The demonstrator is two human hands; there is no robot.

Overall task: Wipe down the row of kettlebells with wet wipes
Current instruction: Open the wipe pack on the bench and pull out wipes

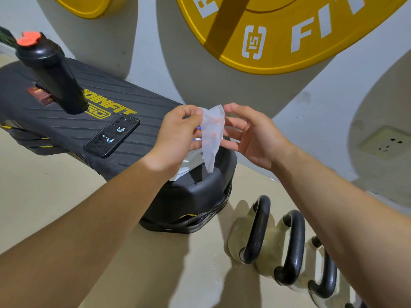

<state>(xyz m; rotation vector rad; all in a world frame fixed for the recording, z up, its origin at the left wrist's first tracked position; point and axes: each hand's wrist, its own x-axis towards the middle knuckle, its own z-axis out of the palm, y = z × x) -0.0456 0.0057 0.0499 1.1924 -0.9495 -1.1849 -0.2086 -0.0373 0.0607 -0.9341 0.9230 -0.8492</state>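
While your left hand (pixel 175 134) pinches the wet wipe (pixel 212 138) up high, your right hand (pixel 251 134) hangs beside it, fingers (pixel 235 125) loose and spread wide — kettlebells (pixel 259 230) stand on the floor (pixel 66 196).

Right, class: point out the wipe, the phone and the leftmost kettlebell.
wipe (pixel 212 134), head view, middle of the sheet.
phone (pixel 111 136), head view, middle of its back.
leftmost kettlebell (pixel 259 227), head view, on its black handle.

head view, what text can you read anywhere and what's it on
"FIT", cut by the frame: large yellow plate
"15", sideways in a white badge: same plate
"OINFIT", "RO" beneath, starts hidden by the black bottle: black pad
Lettering on the phone case: too small to read.
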